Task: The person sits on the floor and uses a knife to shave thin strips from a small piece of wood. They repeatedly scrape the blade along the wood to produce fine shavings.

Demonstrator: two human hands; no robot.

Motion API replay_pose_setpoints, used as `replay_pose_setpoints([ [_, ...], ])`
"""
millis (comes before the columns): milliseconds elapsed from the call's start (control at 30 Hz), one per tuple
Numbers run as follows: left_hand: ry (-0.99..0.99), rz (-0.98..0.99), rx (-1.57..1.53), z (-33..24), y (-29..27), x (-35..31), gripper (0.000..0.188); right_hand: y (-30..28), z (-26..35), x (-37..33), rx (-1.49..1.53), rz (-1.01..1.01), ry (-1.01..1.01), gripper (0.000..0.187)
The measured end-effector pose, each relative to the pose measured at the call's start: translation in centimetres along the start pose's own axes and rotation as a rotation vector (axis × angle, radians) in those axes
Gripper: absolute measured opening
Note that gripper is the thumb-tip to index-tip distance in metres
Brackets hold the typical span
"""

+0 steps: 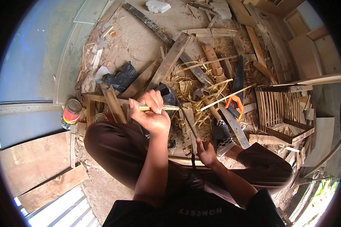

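Note:
My left hand (151,113) is closed around a thin pale wooden strip (171,108), which points to the right out of the fist. My right hand (206,152) grips a long, narrow, dark-bladed knife (187,119) with a curved far end. Its blade slants up and to the left and crosses the strip's right end. Beneath both lie curly pale shavings (183,89) and a short wooden block (188,119). Where my right fingers wrap the knife is partly hidden.
Right of the shavings lies a handsaw with an orange handle (236,106). A hammer (208,100) rests nearby. Farther right stands a slatted wooden frame (278,109). A paint can (71,112) is at left. Planks (170,60) and a black plastic bag (121,76) lie ahead.

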State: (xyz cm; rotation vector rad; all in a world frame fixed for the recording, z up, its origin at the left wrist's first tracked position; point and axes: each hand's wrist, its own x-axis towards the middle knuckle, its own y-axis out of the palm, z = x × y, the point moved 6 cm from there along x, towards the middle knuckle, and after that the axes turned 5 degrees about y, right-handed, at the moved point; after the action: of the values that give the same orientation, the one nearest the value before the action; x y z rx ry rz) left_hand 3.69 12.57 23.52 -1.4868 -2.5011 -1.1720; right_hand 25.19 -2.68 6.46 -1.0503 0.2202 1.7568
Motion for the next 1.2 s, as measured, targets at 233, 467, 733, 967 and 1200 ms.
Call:
replay_pose_setpoints([
  [233,-0.045,-0.035,-0.045,-0.9,-1.2,-0.1,0.064,-0.6,-7.4,4.6,-0.193,-0.130,0.147,0.080],
  [467,-0.014,-0.098,0.029,-0.7,-1.6,-0.5,0.066,-0.4,-2.0,1.9,-0.243,-0.096,-0.114,0.065],
  [733,-0.075,-0.063,-0.072,-0.7,-2.3,-0.9,0.080,-1.8,-9.1,5.3,-0.321,-0.247,0.142,0.077],
  [967,-0.042,-0.022,0.020,-0.9,-1.7,-1.8,0.081,-0.7,0.4,0.9,-0.143,-0.033,-0.041,0.067],
  [1200,-0.077,0.030,0.006,-1.5,-1.8,-2.0,0.077,-1.0,-7.8,6.0,-0.121,-0.151,0.149,0.080],
])
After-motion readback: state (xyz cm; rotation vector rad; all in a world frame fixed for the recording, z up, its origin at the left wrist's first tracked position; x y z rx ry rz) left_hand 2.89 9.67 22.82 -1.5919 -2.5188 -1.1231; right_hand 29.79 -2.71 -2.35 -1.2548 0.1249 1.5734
